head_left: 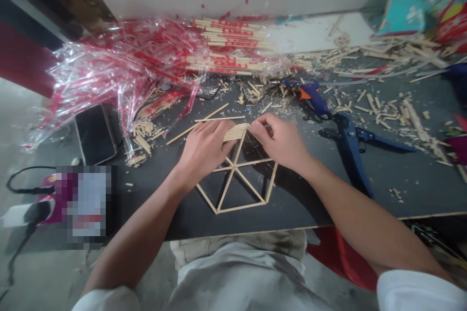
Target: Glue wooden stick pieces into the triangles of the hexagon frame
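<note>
A six-sided frame of thin wooden sticks, with spokes meeting at its centre, lies on the dark table in front of me. My left hand grips a row of short wooden sticks set side by side at the frame's far edge, thumb below and fingers on top. Curled at the far right corner of the frame is my right hand, its fingertips pinched at the edge stick there. Whatever lies between those fingertips is hidden. Two loose chopsticks lie just beyond my left hand.
Red-and-clear chopstick wrappers pile up at the back left, with wrapped chopsticks beside them. A blue glue gun and blue cutter lie right. Stick scraps litter the table. A phone is left.
</note>
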`<state>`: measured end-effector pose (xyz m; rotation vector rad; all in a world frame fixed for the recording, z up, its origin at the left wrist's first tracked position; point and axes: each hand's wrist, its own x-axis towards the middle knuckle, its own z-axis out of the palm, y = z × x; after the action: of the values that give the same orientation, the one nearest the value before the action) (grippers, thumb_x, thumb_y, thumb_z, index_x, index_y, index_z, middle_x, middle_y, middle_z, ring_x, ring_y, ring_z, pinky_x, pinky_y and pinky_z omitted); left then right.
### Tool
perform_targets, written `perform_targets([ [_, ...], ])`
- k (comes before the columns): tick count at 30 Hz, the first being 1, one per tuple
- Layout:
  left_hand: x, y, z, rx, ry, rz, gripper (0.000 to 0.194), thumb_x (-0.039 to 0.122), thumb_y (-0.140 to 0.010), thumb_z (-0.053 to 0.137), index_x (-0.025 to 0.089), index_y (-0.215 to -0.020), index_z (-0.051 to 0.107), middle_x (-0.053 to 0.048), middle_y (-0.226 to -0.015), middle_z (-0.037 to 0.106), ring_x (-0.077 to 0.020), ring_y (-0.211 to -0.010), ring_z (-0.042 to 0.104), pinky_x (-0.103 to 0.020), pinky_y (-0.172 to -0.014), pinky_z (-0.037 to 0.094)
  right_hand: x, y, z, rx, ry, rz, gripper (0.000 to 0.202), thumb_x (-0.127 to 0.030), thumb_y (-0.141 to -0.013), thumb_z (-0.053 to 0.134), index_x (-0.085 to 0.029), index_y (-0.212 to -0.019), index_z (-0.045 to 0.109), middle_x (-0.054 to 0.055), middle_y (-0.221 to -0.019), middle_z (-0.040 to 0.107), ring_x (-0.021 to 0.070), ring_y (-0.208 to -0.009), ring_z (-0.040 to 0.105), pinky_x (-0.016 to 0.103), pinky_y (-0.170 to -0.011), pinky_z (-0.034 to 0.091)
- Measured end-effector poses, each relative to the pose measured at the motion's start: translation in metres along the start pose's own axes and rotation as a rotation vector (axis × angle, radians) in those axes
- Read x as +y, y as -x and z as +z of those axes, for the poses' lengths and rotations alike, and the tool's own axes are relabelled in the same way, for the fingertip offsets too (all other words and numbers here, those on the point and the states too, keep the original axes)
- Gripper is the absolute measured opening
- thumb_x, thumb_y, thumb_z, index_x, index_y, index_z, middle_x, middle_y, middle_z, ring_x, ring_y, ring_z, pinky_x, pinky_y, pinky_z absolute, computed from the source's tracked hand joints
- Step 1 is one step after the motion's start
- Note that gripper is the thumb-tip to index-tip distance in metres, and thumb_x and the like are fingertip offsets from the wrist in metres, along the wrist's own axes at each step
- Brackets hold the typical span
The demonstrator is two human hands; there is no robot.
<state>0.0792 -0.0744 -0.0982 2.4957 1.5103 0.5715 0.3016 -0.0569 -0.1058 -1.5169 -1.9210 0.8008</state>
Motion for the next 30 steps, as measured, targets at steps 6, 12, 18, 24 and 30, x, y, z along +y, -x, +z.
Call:
perform_targets([
  [6,-0.004,0.000,0.006,-0.027,0.038,-0.024,0.027,0.025,-0.094,0.070,0.020,-0.121,0.067,-0.011,-0.120,0.078,-0.0289,-0.110,0.074,-0.043,-0.099,0.055,0.047,-0.020,-0.040,0.432,0.472,0.027,0.033,-0.050,-0.097,0.058,-0.020,-0.110,0.066,0.024,-0.117,0.068,0.0427,-0.118,0.059,0.061,-0.102,0.043],
  [12,-0.006,-0.001,0.009,-0.045,0.041,-0.036,0.027,0.025,-0.095,0.068,0.019,-0.122,0.068,-0.012,-0.120,0.078,-0.0300,-0.112,0.074,-0.044,-0.099,0.056,0.109,-0.039,-0.050,0.360,0.518,0.161,0.052,-0.046,-0.093,0.061,-0.008,-0.130,0.059,0.030,-0.123,0.062,0.0462,-0.121,0.058,0.063,-0.103,0.043],
  [18,-0.004,-0.002,0.005,-0.079,0.052,-0.048,0.030,0.027,-0.095,0.068,0.018,-0.124,0.068,-0.012,-0.122,0.077,-0.0298,-0.115,0.072,-0.044,-0.102,0.055,0.096,-0.041,-0.054,0.343,0.496,0.315,0.036,-0.019,-0.086,0.055,-0.012,-0.120,0.060,0.027,-0.121,0.066,0.0425,-0.119,0.063,0.057,-0.102,0.047],
  [24,-0.002,-0.003,0.003,-0.102,0.023,-0.062,0.031,0.027,-0.096,0.068,0.017,-0.125,0.068,-0.012,-0.124,0.077,-0.0295,-0.116,0.072,-0.043,-0.103,0.056,0.056,-0.029,-0.064,0.386,0.271,0.225,0.046,-0.025,-0.084,0.063,-0.021,-0.128,0.050,0.019,-0.116,0.070,0.0357,-0.103,0.068,0.048,-0.089,0.049],
  [30,-0.002,-0.004,0.003,-0.103,0.021,-0.051,0.030,0.028,-0.096,0.068,0.017,-0.124,0.069,-0.012,-0.124,0.077,-0.0304,-0.115,0.073,-0.044,-0.102,0.056,0.047,-0.024,-0.065,0.280,0.281,0.092,0.048,-0.048,-0.082,0.076,-0.027,-0.119,0.054,0.007,-0.085,0.068,0.0317,-0.083,0.067,0.046,-0.078,0.050],
])
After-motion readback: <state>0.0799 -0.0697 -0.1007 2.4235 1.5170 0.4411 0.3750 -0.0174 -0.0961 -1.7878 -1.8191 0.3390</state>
